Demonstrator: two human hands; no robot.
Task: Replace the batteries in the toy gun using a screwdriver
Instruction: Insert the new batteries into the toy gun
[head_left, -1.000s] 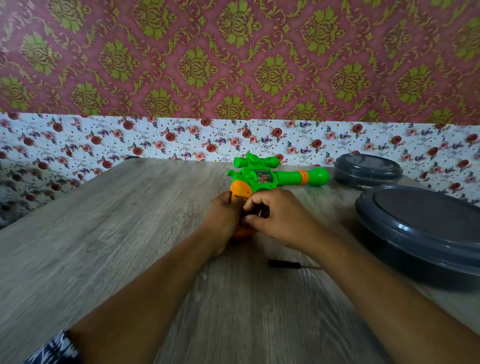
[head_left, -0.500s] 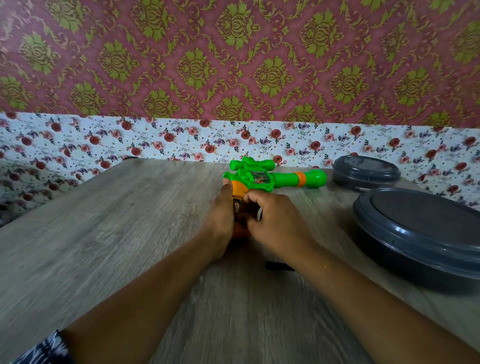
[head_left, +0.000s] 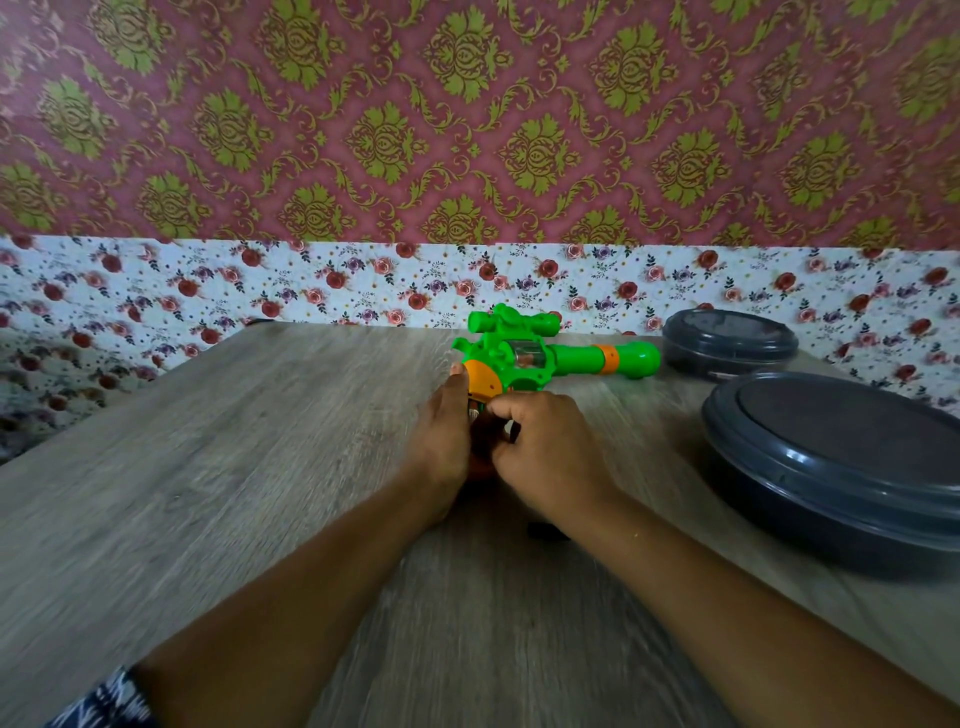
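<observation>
At the far middle of the grey wood-grain table (head_left: 260, 467), the green and orange plastic toy gun (head_left: 524, 358) lies barrel to the right, its orange grip between both hands. The left hand (head_left: 441, 441) braces the grip, thumb straight along it, while the right hand (head_left: 545, 452) curls its fingers over the battery bay; whether it pinches anything is hidden. Steady bracing helps, and the black-handled screwdriver (head_left: 545, 531) lies nearby under the right wrist.

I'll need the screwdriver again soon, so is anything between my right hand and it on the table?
Nothing visible blocks it. The screwdriver lies on the table just under the right wrist, mostly hidden by it. The right hand is curled at the toy gun grip.
</observation>
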